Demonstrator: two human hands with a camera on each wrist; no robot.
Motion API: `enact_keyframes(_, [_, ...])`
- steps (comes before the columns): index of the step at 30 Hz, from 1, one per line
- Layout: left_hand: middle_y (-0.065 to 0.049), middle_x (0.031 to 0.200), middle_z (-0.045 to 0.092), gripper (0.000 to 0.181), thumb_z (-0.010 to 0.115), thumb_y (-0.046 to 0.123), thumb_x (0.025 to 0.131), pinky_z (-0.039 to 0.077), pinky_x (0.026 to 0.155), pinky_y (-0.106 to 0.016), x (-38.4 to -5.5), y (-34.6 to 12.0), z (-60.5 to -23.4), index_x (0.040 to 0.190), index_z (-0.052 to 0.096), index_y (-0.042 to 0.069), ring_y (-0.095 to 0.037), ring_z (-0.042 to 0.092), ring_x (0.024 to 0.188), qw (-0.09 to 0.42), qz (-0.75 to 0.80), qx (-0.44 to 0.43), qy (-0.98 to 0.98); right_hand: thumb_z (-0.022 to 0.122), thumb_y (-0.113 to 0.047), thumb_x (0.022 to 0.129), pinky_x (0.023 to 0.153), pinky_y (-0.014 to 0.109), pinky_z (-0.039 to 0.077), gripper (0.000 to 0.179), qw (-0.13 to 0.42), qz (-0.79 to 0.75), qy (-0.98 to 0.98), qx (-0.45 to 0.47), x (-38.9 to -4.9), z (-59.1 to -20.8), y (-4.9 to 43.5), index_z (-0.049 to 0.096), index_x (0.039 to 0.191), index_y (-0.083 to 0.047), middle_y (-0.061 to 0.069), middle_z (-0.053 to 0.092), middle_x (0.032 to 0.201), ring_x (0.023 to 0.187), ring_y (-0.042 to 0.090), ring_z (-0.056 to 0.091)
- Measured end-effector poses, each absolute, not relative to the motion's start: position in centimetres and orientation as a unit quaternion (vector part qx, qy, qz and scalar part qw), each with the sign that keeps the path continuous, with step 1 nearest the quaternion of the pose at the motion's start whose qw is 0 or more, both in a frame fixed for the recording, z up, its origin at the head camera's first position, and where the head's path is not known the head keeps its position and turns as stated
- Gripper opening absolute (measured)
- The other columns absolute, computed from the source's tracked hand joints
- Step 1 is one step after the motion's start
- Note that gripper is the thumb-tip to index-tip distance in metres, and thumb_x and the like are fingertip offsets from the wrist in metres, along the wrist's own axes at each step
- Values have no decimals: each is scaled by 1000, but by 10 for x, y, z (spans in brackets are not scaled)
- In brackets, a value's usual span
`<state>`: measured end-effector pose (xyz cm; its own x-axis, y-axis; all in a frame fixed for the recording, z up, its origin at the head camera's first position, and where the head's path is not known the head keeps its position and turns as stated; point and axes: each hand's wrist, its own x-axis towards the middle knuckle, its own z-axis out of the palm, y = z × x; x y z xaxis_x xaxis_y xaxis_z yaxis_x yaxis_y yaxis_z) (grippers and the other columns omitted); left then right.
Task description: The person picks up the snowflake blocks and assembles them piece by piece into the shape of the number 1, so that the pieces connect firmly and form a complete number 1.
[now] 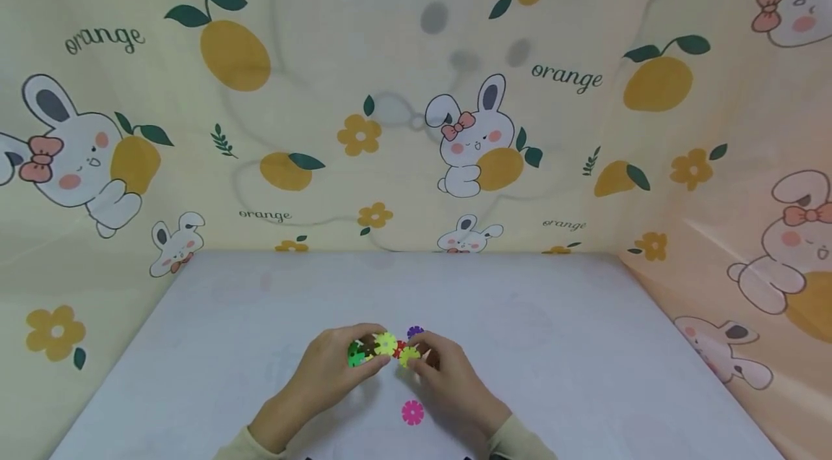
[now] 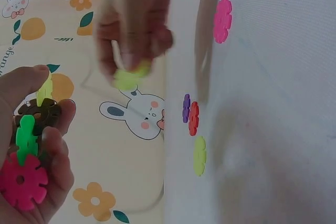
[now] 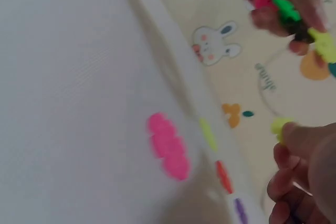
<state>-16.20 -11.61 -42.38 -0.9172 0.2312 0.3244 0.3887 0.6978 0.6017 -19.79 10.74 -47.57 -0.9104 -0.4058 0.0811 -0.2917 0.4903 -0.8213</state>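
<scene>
Head view, left hand: is angling in from lower left, wrist sloping up, fingers curling round a chain of notched discs.
Head view, right hand: is angling in from lower right, thumb and fingers pinching a single yellow disc, narrow grip.
Head view, loose pieces: purple disc and red disc are lying near the right fingers; pink disc is lying on the table, nearer the person, between the forearms.
Left wrist view, chain: is running yellow, brown, green, pink along the left hand; thumb is touching the yellow end, other fingers are folding in underneath.
Left wrist view, right hand: is hanging down from above, blurred, fingertips holding the yellow disc apart from the chain.
Left wrist view, table: yellow-green disc is lying just beside the red one.
Right wrist view, hands: left is holding the chain at upper right; right is pointing its thumb inward over the yellow disc, a gap separating the two.
Right wrist view, loose pieces: all four are showing blurred.
</scene>
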Motion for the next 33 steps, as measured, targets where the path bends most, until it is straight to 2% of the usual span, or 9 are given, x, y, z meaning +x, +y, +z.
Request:
enact_keyframes(6, [12, 86, 73, 30, 84, 28, 83, 52, 74, -24, -162, -115, -426, 109, 75, 18, 1, 61, 78, 116, -361, -181, -908, 67, -13, 97, 57, 18, 46, 23, 24, -530, 817, -224, -195, -461, 111, 65, 118, -4, 13, 65, 80, 61, 3, 51])
enact_keyframes(16, [12, 80, 73, 27, 82, 26, 85, 49, 67, -19, -163, -115, -428, 110, 74, 16, 5, 58, 72, 94, -396, -196, -892, 62, -13, 101, 62, 24, 53, 21, 15, -566, 782, -259, -186, -444, 109, 65, 121, -11, 26, 65, 84, 63, 3, 55])
enact_keyframes(20, [12, 79, 72, 26, 81, 25, 86, 49, 66, -19, -163, -116, -427, 109, 74, 16, 5, 57, 71, 95, -403, -200, -888, 61, -16, 101, 64, 25, 54, 22, 1, -555, 786, -272, -185, -441, 108, 65, 123, -12, 22, 67, 86, 64, 5, 56])
enact_keyframes(27, [11, 78, 72, 24, 78, 30, 89, 48, 66, -20, -164, -116, -429, 108, 75, 16, 5, 58, 71, 102, -408, -217, -881, 63, -24, 100, 66, 24, 53, 28, -16, -522, 804, -284, -184, -441, 108, 67, 127, -17, 4, 68, 86, 66, 4, 56])
enact_keyframes(33, [11, 80, 72, 26, 79, 29, 88, 50, 67, -19, -164, -115, -430, 110, 75, 15, 4, 58, 72, 94, -407, -205, -885, 64, -23, 100, 61, 22, 52, 34, -41, -506, 814, -282, -182, -440, 108, 63, 134, -18, 6, 67, 88, 64, 8, 57])
